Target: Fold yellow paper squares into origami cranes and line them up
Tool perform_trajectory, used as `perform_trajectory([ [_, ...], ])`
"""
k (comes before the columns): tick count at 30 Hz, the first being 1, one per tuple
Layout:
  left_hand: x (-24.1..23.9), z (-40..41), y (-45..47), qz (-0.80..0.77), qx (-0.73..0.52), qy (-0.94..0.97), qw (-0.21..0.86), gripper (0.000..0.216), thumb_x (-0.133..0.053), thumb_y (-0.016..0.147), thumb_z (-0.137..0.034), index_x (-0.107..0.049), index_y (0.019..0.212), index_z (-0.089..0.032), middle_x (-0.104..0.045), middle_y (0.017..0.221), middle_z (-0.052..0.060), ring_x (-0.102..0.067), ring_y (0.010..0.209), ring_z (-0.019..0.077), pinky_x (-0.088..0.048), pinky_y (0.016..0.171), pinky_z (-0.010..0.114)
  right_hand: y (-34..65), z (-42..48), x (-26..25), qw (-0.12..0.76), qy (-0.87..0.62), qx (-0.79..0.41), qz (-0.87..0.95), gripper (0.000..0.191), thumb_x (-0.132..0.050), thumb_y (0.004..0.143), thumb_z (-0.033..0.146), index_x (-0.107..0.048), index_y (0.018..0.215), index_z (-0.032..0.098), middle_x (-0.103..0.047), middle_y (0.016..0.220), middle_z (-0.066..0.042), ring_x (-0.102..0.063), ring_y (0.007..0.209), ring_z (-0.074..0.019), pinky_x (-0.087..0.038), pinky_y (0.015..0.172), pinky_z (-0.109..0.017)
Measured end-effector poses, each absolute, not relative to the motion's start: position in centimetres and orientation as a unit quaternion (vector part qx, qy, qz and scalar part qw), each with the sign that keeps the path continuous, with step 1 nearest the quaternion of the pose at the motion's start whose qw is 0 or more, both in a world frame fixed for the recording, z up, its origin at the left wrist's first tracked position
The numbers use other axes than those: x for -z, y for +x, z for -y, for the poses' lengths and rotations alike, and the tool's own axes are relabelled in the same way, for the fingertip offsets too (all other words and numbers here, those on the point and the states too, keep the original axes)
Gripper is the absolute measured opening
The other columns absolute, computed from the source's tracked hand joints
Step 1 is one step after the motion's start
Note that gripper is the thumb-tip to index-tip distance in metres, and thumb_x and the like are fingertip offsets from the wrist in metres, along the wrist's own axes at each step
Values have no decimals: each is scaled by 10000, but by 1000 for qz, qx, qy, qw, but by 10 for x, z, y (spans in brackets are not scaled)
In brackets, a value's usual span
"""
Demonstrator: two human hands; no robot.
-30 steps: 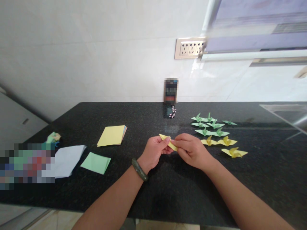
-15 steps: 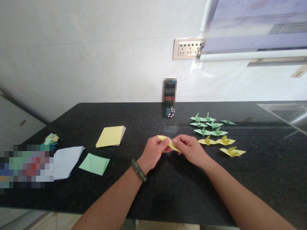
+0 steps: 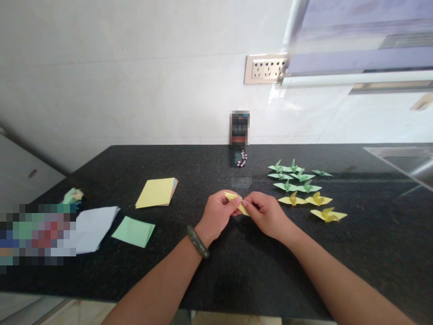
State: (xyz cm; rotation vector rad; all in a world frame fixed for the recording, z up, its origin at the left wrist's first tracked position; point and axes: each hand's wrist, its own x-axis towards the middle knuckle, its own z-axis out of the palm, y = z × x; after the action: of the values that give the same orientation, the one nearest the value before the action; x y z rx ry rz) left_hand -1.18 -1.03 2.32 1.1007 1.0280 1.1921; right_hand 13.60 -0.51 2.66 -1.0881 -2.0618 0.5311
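Observation:
Between my two hands is a narrow piece of folded yellow paper (image 3: 242,209), tilted with its pointed upper end to the left. My left hand (image 3: 218,211) is closed on it, thumb on top, and wears a dark green bangle (image 3: 198,242) at the wrist. My right hand (image 3: 268,214) pinches the paper's edge between thumb and fingers; the fingertips are partly hidden. To the right stand several yellow paper cranes (image 3: 328,215), with several green paper cranes (image 3: 297,186) in rows behind them.
On the dark countertop (image 3: 216,275), a stack of yellow-topped paper (image 3: 156,192), green sheets (image 3: 134,231) and white paper (image 3: 98,225) lie left. Crumpled coloured paper (image 3: 73,197) is farther left. A blurred-out upright object (image 3: 239,128) leans on the wall; a beaded strap (image 3: 242,159) lies before it.
My right thumb and fingers have shifted slightly left along the yellow paper, which now slants more steeply. The left hand keeps its hold, and the things on the counter stay put.

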Motion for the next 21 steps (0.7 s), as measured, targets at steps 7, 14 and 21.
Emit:
perform_trajectory([
  [7,-26,11,-12,-446,-518,491,541,215,-663,674,-320,-589,603,-131,-556,552,-17,-497,526,83,-408,525,207,134,8,-25,373,-420,-190,805,256,-463,844,211,-511,595,174,-523,586,1,-483,555,-112,-359,530,-227],
  [14,-26,11,-15,-450,-536,521,489,180,-639,696,-266,-583,578,-142,-542,565,-21,-485,544,87,-401,539,212,129,11,-25,359,-420,-243,797,258,-508,838,338,-552,651,166,-515,583,13,-458,540,-101,-342,507,-214],
  [21,-24,11,-14,-453,-539,539,462,158,-631,703,-267,-601,605,-147,-547,558,-21,-470,503,84,-380,501,215,129,11,-24,378,-426,-303,764,299,-504,834,310,-536,579,156,-483,534,24,-441,523,-95,-344,503,-206],
])
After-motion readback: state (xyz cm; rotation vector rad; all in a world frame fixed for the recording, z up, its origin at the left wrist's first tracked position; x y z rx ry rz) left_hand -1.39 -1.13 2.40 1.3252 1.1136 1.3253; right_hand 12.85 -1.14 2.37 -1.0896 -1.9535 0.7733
